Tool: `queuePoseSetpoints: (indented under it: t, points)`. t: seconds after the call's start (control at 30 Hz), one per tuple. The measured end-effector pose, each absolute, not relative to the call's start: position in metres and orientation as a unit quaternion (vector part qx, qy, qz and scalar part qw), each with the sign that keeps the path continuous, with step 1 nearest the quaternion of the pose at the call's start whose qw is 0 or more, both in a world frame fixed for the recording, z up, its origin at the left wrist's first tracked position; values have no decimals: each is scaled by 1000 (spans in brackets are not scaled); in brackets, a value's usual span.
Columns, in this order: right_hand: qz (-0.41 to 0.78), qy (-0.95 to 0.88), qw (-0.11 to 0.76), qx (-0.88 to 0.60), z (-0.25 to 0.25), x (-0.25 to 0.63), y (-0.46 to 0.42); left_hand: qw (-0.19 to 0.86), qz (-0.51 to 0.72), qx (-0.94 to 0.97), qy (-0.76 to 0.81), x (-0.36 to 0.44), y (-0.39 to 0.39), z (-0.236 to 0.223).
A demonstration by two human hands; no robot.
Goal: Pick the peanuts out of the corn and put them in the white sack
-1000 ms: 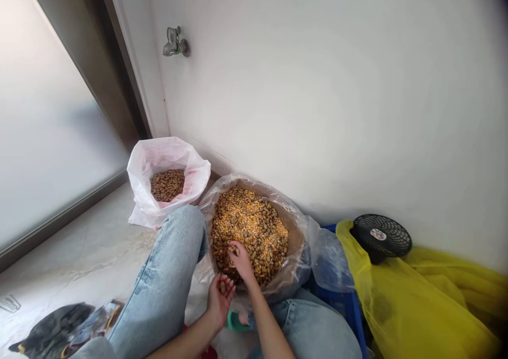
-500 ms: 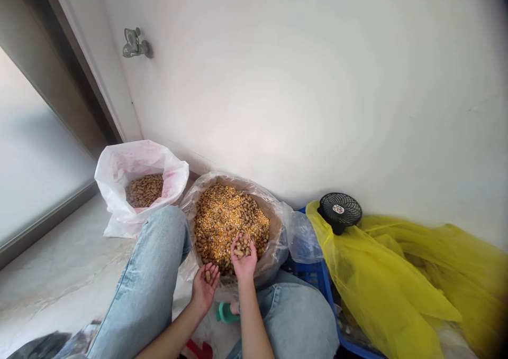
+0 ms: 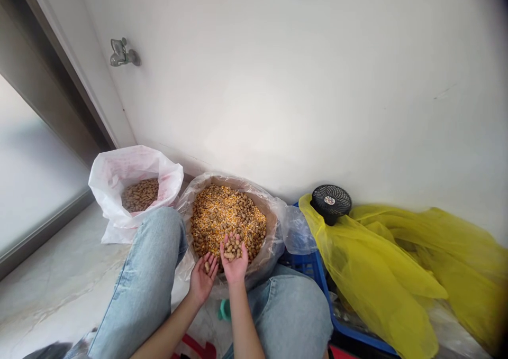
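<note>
Two bare hands hang cupped and palm-up, just beside each other, above the near rim of a plastic-lined sack (image 3: 234, 182). The right hand (image 3: 234, 261) holds a small heap of peanuts in their shells (image 3: 231, 247), its fingers loosely curled. The left hand (image 3: 202, 279) is cupped more narrowly around a peanut or two (image 3: 207, 266). Below them, the sack holds a mix of loose corn kernels (image 3: 222, 216) and more peanuts. Near the person, a denim-clad knee (image 3: 143, 285) rises to the left and another (image 3: 289, 316) to the right. Far left of the sack, a white plastic bag (image 3: 130, 163) holds only peanuts (image 3: 139, 195). To the right, a blue crate (image 3: 307, 266) sits under a yellow plastic sheet (image 3: 377, 264), and a small black fan (image 3: 331, 203) rests on top. A wall tap (image 3: 123, 52) sticks out high on the far left.
</note>
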State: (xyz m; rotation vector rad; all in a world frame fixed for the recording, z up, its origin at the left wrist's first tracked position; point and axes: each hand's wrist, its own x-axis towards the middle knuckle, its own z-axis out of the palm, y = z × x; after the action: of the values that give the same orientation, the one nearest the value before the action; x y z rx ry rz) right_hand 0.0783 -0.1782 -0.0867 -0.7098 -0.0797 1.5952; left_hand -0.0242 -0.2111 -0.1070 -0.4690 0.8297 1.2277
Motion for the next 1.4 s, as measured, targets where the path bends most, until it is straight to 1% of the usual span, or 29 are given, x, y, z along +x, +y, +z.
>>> queuePoseSetpoints:
  t: [0.23, 0.37, 0.67, 0.8, 1.07, 1.17, 1.23, 1.4]
  points:
    - [713, -29, 636, -294, -85, 78, -179, 721, 539, -208, 382, -24, -212, -105]
    - [715, -30, 626, -310, -83, 75, -180, 730, 531, -203, 379, -23, -207, -101]
    - [727, -12, 612, -311, -83, 74, -180, 751, 543, -189, 326, -20, -193, -99]
    - [727, -4, 604, -326, -88, 74, -180, 743, 536, -207, 344, -23, -197, -99]
    - [732, 65, 608, -299, -90, 73, -177, 720, 527, -209, 401, -25, -194, -93]
    - [717, 58, 612, -328, -94, 74, -174, 711, 527, -212, 414, -30, -190, -82]
    - [712, 63, 611, -341, -97, 74, -173, 717, 532, -228, 389, -38, -184, -68]
    - [731, 70, 592, -331, -103, 74, -173, 719, 555, -294, 297, -71, -149, -11]
